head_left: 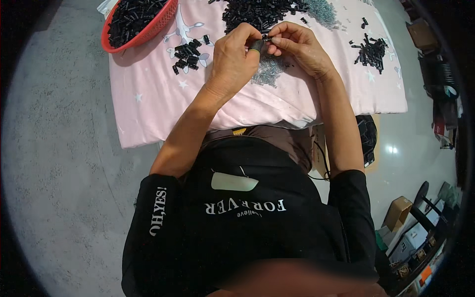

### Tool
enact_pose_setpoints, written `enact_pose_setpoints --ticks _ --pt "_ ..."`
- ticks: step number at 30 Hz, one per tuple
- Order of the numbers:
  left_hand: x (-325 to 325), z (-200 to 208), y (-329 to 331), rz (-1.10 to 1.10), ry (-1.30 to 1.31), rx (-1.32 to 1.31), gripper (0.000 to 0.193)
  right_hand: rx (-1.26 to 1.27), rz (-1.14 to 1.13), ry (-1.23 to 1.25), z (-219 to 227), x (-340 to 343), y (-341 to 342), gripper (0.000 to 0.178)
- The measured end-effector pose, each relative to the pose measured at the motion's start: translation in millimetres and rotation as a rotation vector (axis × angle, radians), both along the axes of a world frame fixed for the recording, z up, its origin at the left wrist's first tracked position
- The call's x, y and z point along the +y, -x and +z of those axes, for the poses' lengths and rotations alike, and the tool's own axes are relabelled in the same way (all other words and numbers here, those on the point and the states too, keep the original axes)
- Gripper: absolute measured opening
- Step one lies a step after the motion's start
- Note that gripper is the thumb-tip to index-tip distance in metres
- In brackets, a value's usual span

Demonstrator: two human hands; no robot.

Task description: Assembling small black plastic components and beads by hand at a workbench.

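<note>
Both hands meet over the pink cloth, fingertips pinching a small black plastic part [265,37] between them. My left hand [232,62] is closed on one side of it, with a dark cover [257,46] on its thumb. On the other side my right hand [303,49] grips with thumb and forefinger, its other fingers curled. The part's exact kind is too small to make out. Just below the fingertips lies a pile of small silvery metal pieces [267,72]. Beyond the hands spreads a large heap of black plastic parts [255,15].
A red basket [163,25] full of black parts stands at the far left, with a small group of black parts [187,55] beside it. More silvery pieces [321,14] lie at the back. Slim black parts [371,53] are heaped on the right of the pink cloth [148,111].
</note>
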State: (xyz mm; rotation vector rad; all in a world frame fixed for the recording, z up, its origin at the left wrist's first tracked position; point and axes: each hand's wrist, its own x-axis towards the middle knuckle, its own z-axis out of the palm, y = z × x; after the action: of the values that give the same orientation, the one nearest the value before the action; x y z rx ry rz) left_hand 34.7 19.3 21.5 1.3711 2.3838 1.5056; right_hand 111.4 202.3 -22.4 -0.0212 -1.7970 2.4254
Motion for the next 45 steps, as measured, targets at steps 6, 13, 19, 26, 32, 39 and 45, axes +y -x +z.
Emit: enact_pose_setpoints --ticks 6,13,19,26,32,39,45 --pt "0 -2 2 0.002 0.020 -0.021 0.016 0.009 0.010 -0.009 0 0 2 0.013" --pt "1 -4 0 0.017 -0.013 -0.023 0.013 0.021 0.016 -0.030 0 -1 2 0.013" --pt "-2 -3 0 0.028 0.026 0.010 0.017 0.016 -0.001 -0.025 1 -1 2 0.014" --pt "-1 -5 0 0.014 0.028 0.014 0.016 0.012 0.017 -0.027 0 0 1 0.015" --pt "1 -7 2 -0.023 0.005 -0.026 0.016 0.013 0.050 -0.013 2 -1 -1 0.014" --pt "-19 -13 28 0.128 0.006 -0.184 0.016 0.080 0.041 0.161 -5 10 2 0.014" --pt "-29 -24 34 0.059 0.124 0.076 0.020 0.001 -0.009 0.148 -8 12 3 0.014"
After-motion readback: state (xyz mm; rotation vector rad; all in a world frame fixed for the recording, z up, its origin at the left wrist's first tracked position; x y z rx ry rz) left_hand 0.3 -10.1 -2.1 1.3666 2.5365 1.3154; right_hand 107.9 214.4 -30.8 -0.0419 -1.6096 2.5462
